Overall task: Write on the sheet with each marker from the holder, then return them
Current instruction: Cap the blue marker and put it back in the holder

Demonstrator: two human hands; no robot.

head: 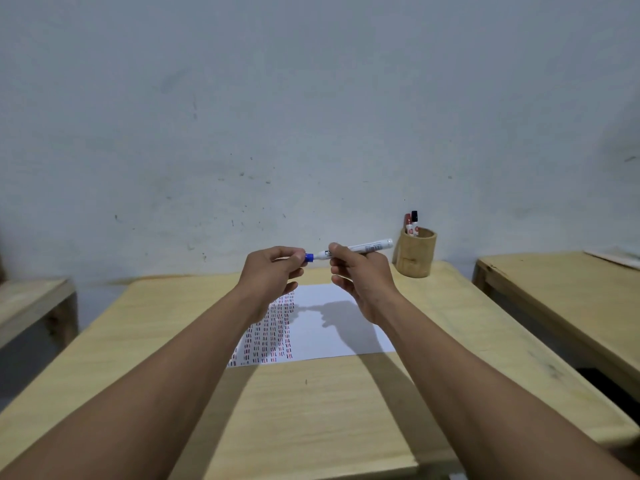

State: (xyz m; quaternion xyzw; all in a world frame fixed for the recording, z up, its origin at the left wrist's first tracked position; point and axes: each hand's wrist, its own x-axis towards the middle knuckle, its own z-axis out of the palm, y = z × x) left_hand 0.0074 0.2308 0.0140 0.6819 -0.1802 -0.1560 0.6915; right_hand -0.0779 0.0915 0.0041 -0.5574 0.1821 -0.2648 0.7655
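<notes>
The tabletop point(311, 410) is carrying a white sheet point(332, 327) marked with columns of dashes, and at its far right a wooden holder point(415, 254) containing two markers point(411, 223). Above the sheet, the right hand point(360, 282) is pinching a white marker point(360, 249) at its barrel, grip clamped. The left hand point(273, 271) is pinching the blue cap point(309, 257), its grip closed around it.

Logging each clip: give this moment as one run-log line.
stage: capping or uncapping blue marker | left hand: on blue cap | right hand: holds barrel | holder: two markers | sheet: marked
</notes>
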